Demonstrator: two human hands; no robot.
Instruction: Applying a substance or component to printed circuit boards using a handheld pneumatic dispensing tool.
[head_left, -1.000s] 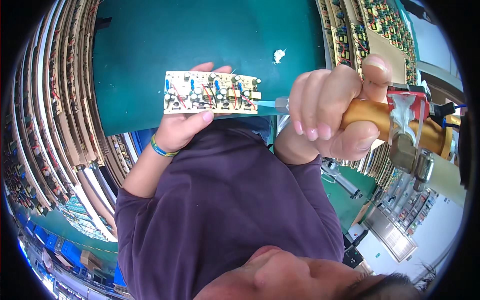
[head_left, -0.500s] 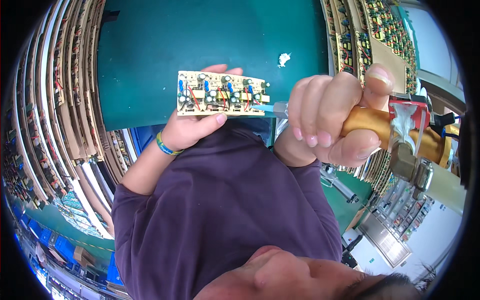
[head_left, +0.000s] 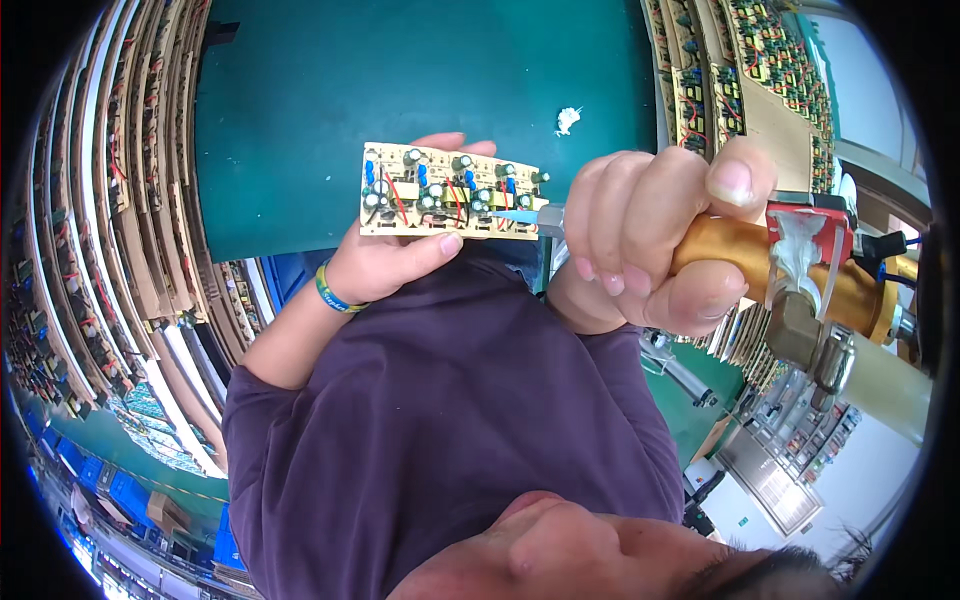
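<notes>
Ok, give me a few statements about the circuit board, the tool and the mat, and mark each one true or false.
1. The left hand holds a pale circuit board by its edge, with the thumb along its near edge. True.
2. The right hand is empty. False: it grips a gold-coloured tool with a red fitting.
3. The tool's blue tip points at the board's right end. True.
4. The circuit board lies flat on the green mat. False: it is held up in the hand, above the mat.
5. A small white scrap lies on the green mat. True.
6. The left wrist is bare. False: it wears a green and blue band.
</notes>
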